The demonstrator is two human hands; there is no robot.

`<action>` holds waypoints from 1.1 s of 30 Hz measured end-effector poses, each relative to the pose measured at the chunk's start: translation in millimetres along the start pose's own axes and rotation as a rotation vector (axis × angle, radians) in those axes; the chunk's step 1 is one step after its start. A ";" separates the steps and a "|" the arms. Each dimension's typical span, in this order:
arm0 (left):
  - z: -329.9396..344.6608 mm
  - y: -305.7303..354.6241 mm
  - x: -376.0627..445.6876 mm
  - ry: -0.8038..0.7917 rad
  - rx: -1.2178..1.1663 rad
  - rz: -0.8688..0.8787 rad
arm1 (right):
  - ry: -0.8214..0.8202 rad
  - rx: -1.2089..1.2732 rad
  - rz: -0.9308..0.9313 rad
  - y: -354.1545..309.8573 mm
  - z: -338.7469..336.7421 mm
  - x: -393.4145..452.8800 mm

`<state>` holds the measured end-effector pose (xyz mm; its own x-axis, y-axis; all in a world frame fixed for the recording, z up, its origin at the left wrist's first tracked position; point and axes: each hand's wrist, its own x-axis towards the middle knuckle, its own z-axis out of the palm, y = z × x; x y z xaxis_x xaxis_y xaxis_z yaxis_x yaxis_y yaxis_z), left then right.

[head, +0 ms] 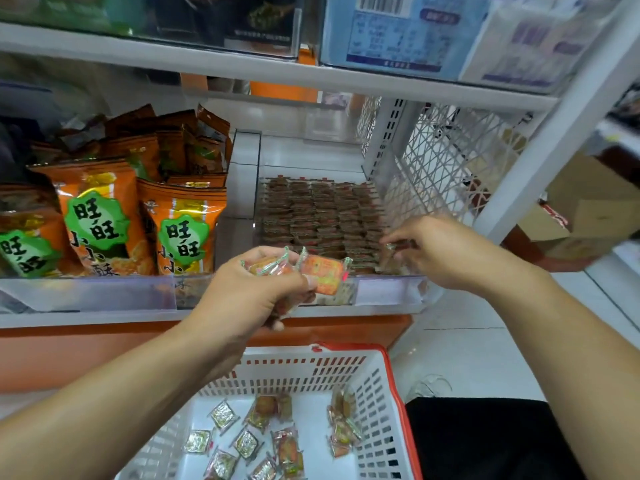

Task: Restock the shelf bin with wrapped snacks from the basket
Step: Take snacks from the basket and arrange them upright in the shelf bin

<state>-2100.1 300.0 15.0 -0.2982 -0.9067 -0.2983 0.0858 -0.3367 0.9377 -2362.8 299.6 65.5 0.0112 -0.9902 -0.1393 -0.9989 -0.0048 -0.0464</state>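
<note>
My left hand (252, 289) is closed on a bunch of small wrapped snacks (320, 273), held just in front of the clear shelf bin (388, 292). Inside the bin, neat rows of the same brown-red snacks (311, 213) stand on edge. My right hand (440, 251) reaches into the bin's front right corner and pinches one wrapped snack (398, 249) against the rows. Below, a white basket with a red rim (377, 382) holds several loose wrapped snacks (263, 434).
Orange snack bags (180, 230) fill the shelf section left of the bin. A white wire mesh panel (446, 164) closes the shelf's right end. A shelf (242, 69) with clear bins hangs above. Cardboard boxes (585, 209) stand on the floor at right.
</note>
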 end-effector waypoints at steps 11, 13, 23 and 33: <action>3.3 -2.5 5.3 0.008 -0.001 -0.023 | -0.321 -0.511 -0.030 -17.2 6.2 18.5; 3.6 -1.6 5.1 0.006 0.000 -0.026 | -0.292 -0.458 -0.024 -16.9 6.2 20.6; 3.7 1.3 4.2 -0.004 -0.008 -0.039 | -0.393 -0.409 0.067 -29.2 11.0 31.7; -2.0 4.1 1.7 -0.058 -0.076 -0.071 | -0.028 1.106 -0.068 -57.8 9.0 -14.3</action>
<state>-2098.4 296.5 18.0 -0.3602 -0.8646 -0.3502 0.1336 -0.4194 0.8979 -2304.8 315.3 61.3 0.0796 -0.9890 -0.1248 -0.4052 0.0823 -0.9105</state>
